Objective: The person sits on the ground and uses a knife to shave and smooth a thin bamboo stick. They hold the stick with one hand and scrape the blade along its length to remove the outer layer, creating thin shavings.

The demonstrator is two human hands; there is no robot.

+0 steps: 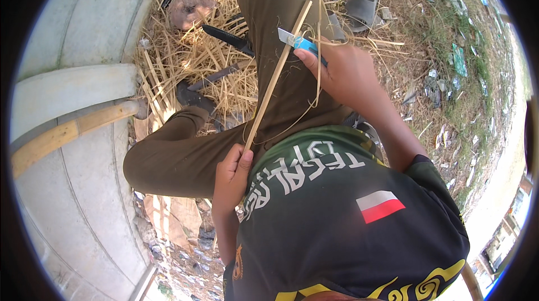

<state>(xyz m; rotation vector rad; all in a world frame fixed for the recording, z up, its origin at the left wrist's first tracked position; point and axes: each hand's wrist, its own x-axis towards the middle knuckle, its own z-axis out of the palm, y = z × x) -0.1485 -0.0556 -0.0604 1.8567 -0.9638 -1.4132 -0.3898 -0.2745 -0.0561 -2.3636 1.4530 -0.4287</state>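
Observation:
A long pale strip that looks like split bamboo (273, 83) slants across my lap, its far end beyond my knee. My left hand (233, 171) is closed round its near end, close to my belly. In my right hand (341, 68) is a blue utility knife (307, 46), its blade lying across the strip near the far end. The thumb presses along the knife's handle. Thin curled shavings (314, 102) hang about the blade and trail over my thigh.
Cut strips and shavings (230, 88) litter the ground left of my leg, with a dark long blade (227, 39) and a round reddish stone (192, 7) among them. A grey sandal (361, 8) lies at the far right. A pale panelled wall (73, 132) with a bamboo pole (73, 131) stands at my left.

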